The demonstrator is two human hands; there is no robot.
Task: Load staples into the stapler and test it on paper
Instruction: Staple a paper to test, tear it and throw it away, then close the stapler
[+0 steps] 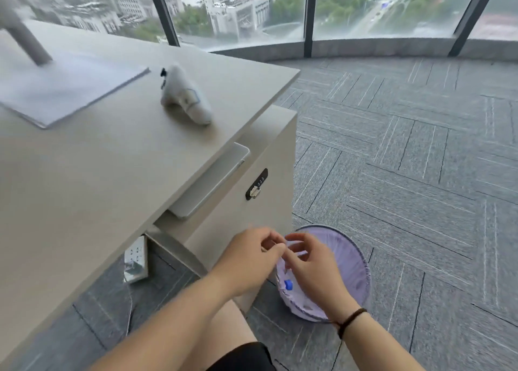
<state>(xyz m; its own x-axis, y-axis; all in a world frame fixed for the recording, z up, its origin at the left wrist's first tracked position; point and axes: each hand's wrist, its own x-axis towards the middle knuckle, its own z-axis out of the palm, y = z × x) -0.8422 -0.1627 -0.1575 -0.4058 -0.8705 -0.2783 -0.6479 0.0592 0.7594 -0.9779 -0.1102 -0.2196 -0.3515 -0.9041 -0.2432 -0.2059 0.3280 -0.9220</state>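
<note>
A white stapler [185, 96] lies on the grey desk [98, 174], near its right end. A stack of paper [61, 90] sits at the desk's far left. Both my hands are off the desk, held low over a waste bin [356, 264] with a purple liner. The fingertips of my left hand [249, 253] and my right hand [311, 267] meet above the bin's near rim. They seem to pinch something tiny between them, too small and blurred to name. No staples can be made out.
A drawer cabinet [246, 222] with a combination lock [256, 184] stands under the desk's right end, with a flat silver device [213, 182] on top of it. A power strip [136, 260] hangs below the desk. Grey carpet [406, 160] runs to the windows.
</note>
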